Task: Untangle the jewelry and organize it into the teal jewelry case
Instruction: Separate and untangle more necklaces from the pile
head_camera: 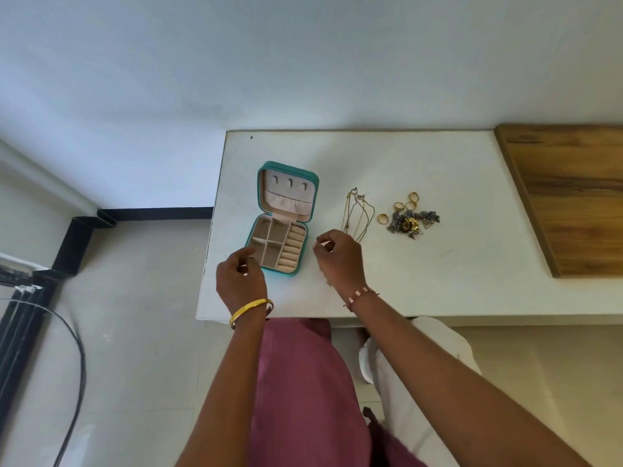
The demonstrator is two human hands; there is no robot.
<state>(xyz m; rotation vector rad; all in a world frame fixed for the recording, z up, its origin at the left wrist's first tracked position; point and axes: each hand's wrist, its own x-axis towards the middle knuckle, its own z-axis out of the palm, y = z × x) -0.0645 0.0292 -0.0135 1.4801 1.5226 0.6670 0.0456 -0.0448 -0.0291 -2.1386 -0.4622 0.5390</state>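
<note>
Lying open at 10 o'clock on the table (438, 281), teal jewelry case (305, 193) sits btwn both hands. Gold chains (358, 214) run 12–6, at 1 o'clock from right hand (337, 257), nearer hand; fingers curled, pinching something unclear. Left hand (240, 276) curled, contents unclear.

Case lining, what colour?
Pale beige-pink lining inside the teal case; head view shows it.
</note>
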